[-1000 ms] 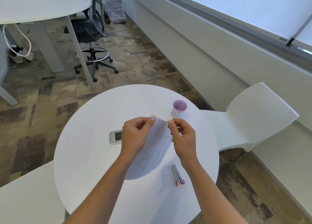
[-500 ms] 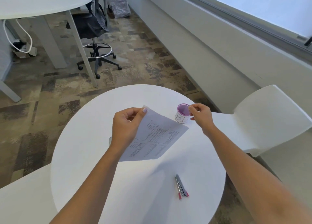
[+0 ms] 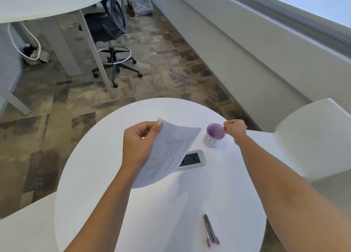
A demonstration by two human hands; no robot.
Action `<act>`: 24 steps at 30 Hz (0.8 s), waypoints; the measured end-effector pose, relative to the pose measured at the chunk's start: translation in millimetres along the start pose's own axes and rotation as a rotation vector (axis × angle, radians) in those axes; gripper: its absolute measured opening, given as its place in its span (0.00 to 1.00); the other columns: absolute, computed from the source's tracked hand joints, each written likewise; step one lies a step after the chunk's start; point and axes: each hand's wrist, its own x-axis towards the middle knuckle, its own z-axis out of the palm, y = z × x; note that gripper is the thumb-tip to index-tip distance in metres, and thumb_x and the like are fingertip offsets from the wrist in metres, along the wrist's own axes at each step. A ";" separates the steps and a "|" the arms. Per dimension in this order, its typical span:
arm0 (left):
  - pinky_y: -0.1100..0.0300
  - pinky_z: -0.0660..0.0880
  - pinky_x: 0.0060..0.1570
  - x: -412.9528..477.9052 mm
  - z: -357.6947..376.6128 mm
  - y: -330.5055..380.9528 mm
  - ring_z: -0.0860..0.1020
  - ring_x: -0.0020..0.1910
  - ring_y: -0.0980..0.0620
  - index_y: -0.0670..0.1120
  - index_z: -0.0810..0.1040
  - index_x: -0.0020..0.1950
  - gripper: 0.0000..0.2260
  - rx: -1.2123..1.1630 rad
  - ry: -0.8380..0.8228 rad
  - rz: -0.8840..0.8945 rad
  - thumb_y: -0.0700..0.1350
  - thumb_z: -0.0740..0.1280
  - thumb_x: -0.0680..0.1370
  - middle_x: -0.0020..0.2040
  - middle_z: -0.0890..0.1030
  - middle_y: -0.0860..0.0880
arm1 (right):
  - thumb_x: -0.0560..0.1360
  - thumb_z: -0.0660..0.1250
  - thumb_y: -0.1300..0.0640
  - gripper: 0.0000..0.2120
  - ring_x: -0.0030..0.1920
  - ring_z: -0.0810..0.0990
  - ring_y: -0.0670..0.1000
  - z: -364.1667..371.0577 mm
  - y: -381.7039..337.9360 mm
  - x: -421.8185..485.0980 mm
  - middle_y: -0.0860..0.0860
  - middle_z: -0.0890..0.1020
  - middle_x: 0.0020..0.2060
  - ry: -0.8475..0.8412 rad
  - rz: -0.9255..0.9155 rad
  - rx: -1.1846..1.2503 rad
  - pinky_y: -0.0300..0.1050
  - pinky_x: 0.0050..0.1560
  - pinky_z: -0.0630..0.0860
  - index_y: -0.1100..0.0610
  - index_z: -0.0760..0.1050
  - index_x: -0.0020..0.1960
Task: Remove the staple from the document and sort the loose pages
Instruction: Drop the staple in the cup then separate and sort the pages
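Limp printed sheets (image 3: 174, 147) in left grip (image 3: 138, 145), round purple-rimmed cup (image 3: 212, 142)

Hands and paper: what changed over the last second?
The right hand let go of the paper's top edge and moved right to the rim of the purple cup, fingertips pinched together there. Whether it carries the staple is too small to tell. The left hand now holds the paper alone by its top corner. Cup and pens stayed on the table.
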 end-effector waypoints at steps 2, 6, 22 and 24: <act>0.58 0.72 0.38 4.4 1.3 -1.5 0.78 0.34 0.56 0.53 0.85 0.40 0.09 0.009 -0.001 -0.001 0.56 0.70 0.76 0.37 0.85 0.53 | 0.70 0.64 0.70 0.07 0.36 0.74 0.52 1.0 -1.4 6.1 0.59 0.77 0.34 -0.007 0.019 -0.006 0.45 0.39 0.73 0.70 0.82 0.41; 0.59 0.72 0.37 8.7 4.6 -6.4 0.78 0.34 0.55 0.52 0.85 0.40 0.10 0.001 -0.016 -0.013 0.57 0.70 0.75 0.38 0.86 0.52 | 0.68 0.66 0.71 0.05 0.36 0.72 0.52 1.0 -4.7 13.8 0.58 0.75 0.35 -0.015 0.075 -0.003 0.42 0.34 0.68 0.65 0.79 0.37; 0.57 0.73 0.38 -1.4 3.8 -8.6 0.78 0.34 0.54 0.54 0.85 0.40 0.09 0.047 -0.060 -0.015 0.57 0.70 0.75 0.36 0.85 0.54 | 0.76 0.68 0.49 0.08 0.39 0.82 0.41 10.5 -35.1 -82.5 0.44 0.85 0.40 -0.328 -0.325 0.110 0.32 0.42 0.78 0.52 0.84 0.48; 0.55 0.73 0.39 -5.9 1.7 -6.4 0.78 0.34 0.53 0.53 0.85 0.40 0.10 0.048 -0.090 -0.028 0.57 0.70 0.75 0.36 0.85 0.52 | 0.76 0.68 0.48 0.10 0.46 0.83 0.38 5.6 -42.5 -106.7 0.43 0.86 0.46 -0.398 -0.456 0.099 0.33 0.53 0.76 0.53 0.83 0.52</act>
